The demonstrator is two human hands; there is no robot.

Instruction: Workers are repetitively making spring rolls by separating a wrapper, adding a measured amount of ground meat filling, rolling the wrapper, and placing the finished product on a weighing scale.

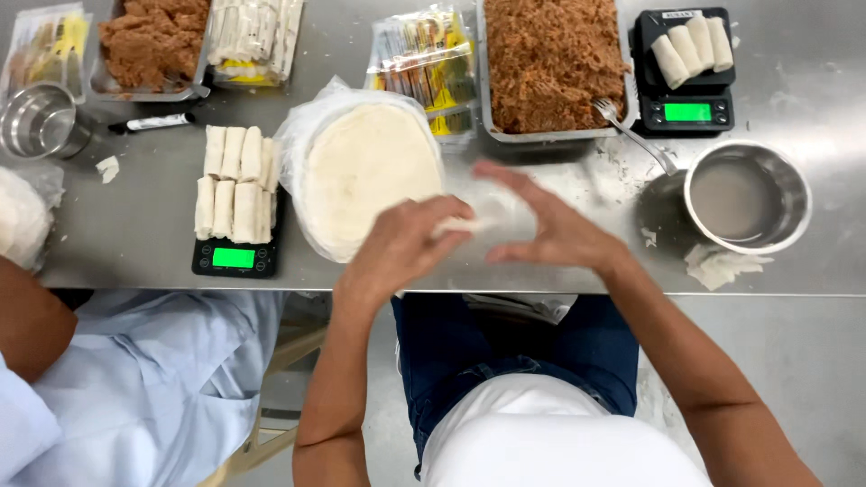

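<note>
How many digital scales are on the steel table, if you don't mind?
2: one scale left of the wrapper stack under many rolls, another scale at top right bearing three rolls.

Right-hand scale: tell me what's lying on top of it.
Three pale rolls lie side by side on the black scale. They cover most of the platform; its green display shows below them.

A metal pot (747, 197) stands beside a scale (683, 110) bearing rolls (693, 47).

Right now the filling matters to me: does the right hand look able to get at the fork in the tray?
Probably yes: the right hand lies just below the fork, whose handle sticks out over the tray rim, and nothing lies between.
</note>
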